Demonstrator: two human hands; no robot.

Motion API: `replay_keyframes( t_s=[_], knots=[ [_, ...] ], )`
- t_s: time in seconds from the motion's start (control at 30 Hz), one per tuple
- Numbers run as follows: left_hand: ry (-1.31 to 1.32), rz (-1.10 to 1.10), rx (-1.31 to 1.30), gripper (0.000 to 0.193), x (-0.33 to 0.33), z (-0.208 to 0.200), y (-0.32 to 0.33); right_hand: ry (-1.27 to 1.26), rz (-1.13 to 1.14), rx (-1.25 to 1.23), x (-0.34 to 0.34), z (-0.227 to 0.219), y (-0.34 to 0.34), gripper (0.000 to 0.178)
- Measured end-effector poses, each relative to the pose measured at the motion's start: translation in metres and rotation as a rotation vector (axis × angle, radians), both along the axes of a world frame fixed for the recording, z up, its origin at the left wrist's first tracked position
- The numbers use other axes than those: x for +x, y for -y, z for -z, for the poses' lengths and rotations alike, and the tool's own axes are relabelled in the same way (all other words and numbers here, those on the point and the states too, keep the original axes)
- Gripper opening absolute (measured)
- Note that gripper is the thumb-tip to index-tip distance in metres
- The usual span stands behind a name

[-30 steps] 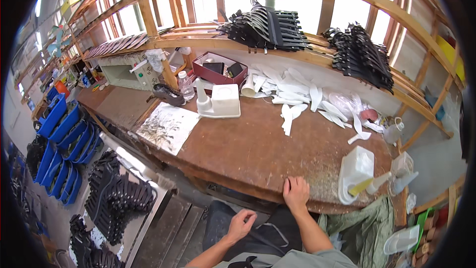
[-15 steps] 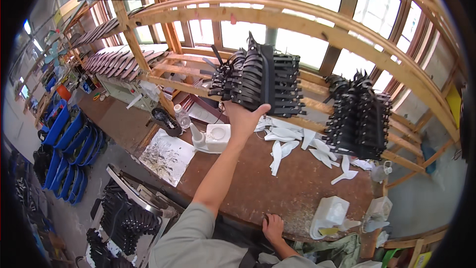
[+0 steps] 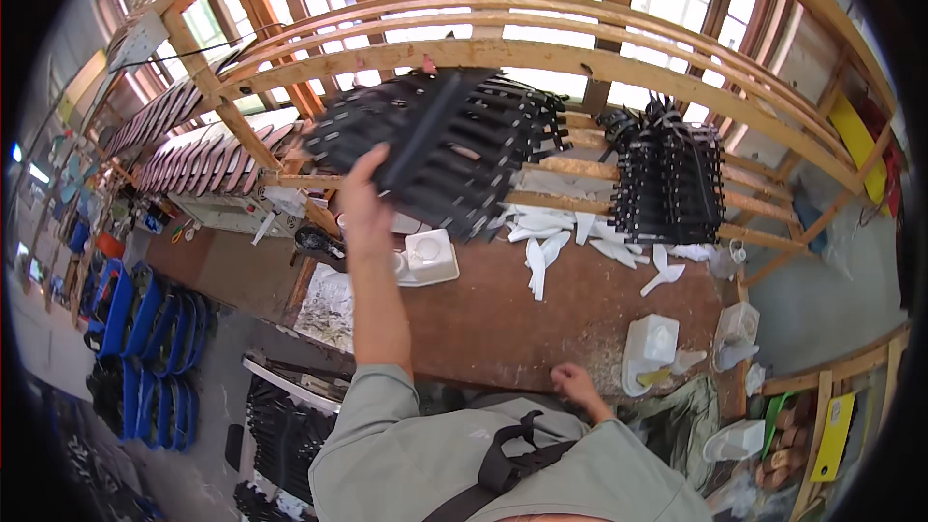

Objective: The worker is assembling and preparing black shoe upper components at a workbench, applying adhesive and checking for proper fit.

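Observation:
My left hand [image 3: 365, 203] grips a bundle of black strappy shoe uppers [image 3: 425, 140], raised above the far side of the bench and blurred by motion. The thumb lies on the near face; the bundle hides the other fingers. Light studs or ends line the straps. A second stack of black strappy uppers [image 3: 667, 184] sits on the wooden slat rack [image 3: 570, 169] to the right. At the bench's near edge, my right hand [image 3: 577, 385] is low with fingers curled inward; whatever they may hold is hidden.
White cut pieces [image 3: 546, 256] lie scattered on the brown bench [image 3: 503, 329]. White plastic containers stand at its left [image 3: 428, 256] and right [image 3: 650, 353]. Blue-edged racks [image 3: 145, 309] and more black uppers [image 3: 285, 435] are at the left. A wooden beam [image 3: 464, 53] spans above the rack.
My left hand has lifted the bundle off the rack, moved it left and tilted it, its strapped face turned toward me. My right hand stays near the bench edge. The view has shifted.

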State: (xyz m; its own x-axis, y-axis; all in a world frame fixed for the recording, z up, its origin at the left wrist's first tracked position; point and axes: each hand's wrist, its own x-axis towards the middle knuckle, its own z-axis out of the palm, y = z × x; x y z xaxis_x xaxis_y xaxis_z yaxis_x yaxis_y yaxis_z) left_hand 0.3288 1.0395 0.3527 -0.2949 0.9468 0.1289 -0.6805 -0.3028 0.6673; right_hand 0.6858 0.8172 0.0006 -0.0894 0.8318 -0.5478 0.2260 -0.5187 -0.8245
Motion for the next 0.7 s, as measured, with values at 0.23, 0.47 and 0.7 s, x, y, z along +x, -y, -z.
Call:
replay_keyframes(
  t_s=[0.23, 0.47, 0.7],
  knots=[
    [0.174, 0.131, -0.258, 0.045, -0.036, -0.004, 0.178, -1.252, -0.272, -0.012, -0.127, -0.083, -0.099, 0.052],
    [0.043, 0.407, -0.629, 0.045, -0.115, 0.194, 0.190, -0.714, -0.037, 0.455, -0.150, -0.045, -0.118, 0.058],
    [-0.315, 0.543, -0.517, 0.038, 0.017, 0.242, 0.102, -0.868, 0.347, -0.108, -0.005, -0.076, -0.152, 0.053]
  ],
)
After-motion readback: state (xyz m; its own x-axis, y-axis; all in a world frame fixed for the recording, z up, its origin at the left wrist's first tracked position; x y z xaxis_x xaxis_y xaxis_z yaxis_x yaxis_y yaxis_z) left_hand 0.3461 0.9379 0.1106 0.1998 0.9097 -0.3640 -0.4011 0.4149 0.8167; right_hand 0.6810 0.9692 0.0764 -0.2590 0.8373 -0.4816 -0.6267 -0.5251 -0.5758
